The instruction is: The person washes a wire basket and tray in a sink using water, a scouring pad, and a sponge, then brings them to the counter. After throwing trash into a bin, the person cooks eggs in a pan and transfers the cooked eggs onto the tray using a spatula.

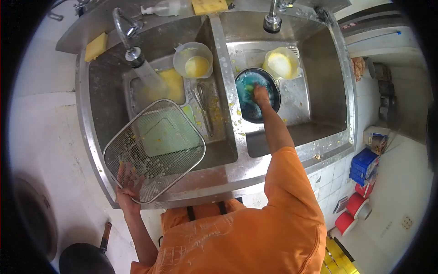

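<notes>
A rectangular wire mesh basket (175, 153) is tilted over the left sink's front edge, held at its near corner by my left hand (129, 186), whose fingers lie against the mesh. In the right sink, my right hand (261, 95) reaches into a dark round pan (255, 118) of blue-green liquid. Its fingers are bent together around something yellow-green, too small to name. Water runs from the left tap (133, 56) into the left sink, beyond the basket. A pale green board or tray shows through and behind the mesh.
The left sink (107, 100) holds a plastic jug (182, 55) with yellow liquid and a whisk (204, 107). Another jug (292, 57) stands behind the pan in the right sink. Yellow sponges (96, 47) lie on the rim. A black frying pan (84, 260) is at lower left.
</notes>
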A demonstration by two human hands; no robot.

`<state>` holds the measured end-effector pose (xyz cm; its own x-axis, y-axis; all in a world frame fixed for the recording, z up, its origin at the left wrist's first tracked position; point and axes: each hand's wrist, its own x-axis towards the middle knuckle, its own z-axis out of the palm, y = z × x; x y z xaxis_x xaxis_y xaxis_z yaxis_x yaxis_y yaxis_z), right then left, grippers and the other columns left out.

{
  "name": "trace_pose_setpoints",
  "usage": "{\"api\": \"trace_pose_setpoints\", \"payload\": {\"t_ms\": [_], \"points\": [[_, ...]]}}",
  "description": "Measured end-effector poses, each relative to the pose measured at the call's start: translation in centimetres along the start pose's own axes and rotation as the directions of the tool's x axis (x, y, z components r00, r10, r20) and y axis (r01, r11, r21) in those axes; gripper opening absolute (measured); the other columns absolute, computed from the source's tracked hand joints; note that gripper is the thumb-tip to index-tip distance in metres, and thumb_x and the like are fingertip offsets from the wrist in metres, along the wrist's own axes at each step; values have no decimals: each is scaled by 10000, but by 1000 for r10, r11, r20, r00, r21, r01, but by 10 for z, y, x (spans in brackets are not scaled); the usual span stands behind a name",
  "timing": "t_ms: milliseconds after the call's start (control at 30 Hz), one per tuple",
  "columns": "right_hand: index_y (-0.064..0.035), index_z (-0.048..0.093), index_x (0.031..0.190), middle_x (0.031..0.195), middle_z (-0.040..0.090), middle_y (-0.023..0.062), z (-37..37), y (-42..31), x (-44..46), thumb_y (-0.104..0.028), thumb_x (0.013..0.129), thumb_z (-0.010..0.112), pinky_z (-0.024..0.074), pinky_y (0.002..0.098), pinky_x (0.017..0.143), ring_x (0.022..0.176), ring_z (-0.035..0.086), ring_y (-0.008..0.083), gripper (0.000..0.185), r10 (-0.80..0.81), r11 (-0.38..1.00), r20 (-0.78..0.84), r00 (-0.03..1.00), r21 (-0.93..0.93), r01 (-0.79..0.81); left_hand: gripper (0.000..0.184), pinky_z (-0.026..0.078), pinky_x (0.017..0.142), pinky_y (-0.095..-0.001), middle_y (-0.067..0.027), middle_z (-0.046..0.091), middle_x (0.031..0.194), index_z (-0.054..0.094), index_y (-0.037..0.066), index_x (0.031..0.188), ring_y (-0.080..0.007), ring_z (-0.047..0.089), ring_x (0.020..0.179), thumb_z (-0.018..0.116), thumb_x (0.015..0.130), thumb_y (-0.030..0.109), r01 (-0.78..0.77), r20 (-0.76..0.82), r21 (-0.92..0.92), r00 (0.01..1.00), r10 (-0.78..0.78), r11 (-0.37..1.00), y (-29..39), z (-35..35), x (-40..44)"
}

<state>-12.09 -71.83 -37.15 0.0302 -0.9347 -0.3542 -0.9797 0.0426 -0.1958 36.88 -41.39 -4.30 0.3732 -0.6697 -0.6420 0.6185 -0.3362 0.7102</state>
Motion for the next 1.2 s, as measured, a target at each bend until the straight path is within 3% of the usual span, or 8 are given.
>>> {"api": "trace_pose_setpoints", "payload": {"t_ms": [167,233,333,600,767,867,1067,1200], "points": [[26,672,802,888,652,306,-56,7,-14,-129,827,499,523,515,779,887,651,439,234,331,841,-74,941,476,-258,893,357,1066,-575,-192,370,1478,336,103,1467,-352,320,1380,379,600,-104,0,-99,90,995,9,996,-13,42,3],[12,685,819,873,658,286,-49,39,-12,-174,826,503,525,490,693,811,659,413,260,-319,948,-245,916,-105,302,868,380,1048,-566,-194,371,1476,331,102,1470,-362,364,1352,379,629,-106,15,-61,50,998,-11,999,-13,57,6],[-27,673,982,880,681,141,-178,-48,-84,-423,922,518,500,328,688,771,639,200,430,129,631,-112,985,776,5,797,460,977,-538,-196,368,1476,314,94,1477,-380,492,1254,377,707,-100,-10,28,108,1000,7,994,-14,58,15],[-29,715,938,805,686,0,-212,-320,-249,-309,894,696,470,248,590,651,570,60,284,-136,263,357,924,912,-313,828,557,845,-407,-197,372,1477,326,84,1479,-368,545,1195,367,695,-176,-47,19,30,999,46,998,-1,77,20],[-3,692,934,786,667,153,-119,-423,-253,-49,805,684,502,369,617,668,639,217,137,-366,424,-543,755,625,655,799,536,809,-296,-159,548,1333,426,69,1433,-256,611,1090,352,686,-204,-171,-29,174,983,179,970,5,54,32],[1,682,935,809,661,161,-120,-398,-278,25,758,673,501,391,647,697,644,249,179,-805,512,176,567,690,512,591,488,765,-216,-36,646,1144,579,33,1304,-105,588,988,422,777,-182,-358,36,350,928,370,865,18,30,42],[0,659,1061,970,670,214,-194,-426,-264,105,746,598,517,375,815,839,654,330,338,-218,509,-195,956,814,281,566,485,789,-220,-37,643,1154,566,27,1312,-93,592,980,444,800,-181,-239,-46,161,967,249,958,26,43,32],[-6,646,1126,1081,654,205,-138,-422,-281,79,804,514,475,358,996,1069,625,316,358,-712,378,-289,640,610,696,601,517,782,-236,-35,639,1171,556,55,1327,-97,608,976,449,798,-209,-370,-17,321,918,396,872,33,38,45]]}}
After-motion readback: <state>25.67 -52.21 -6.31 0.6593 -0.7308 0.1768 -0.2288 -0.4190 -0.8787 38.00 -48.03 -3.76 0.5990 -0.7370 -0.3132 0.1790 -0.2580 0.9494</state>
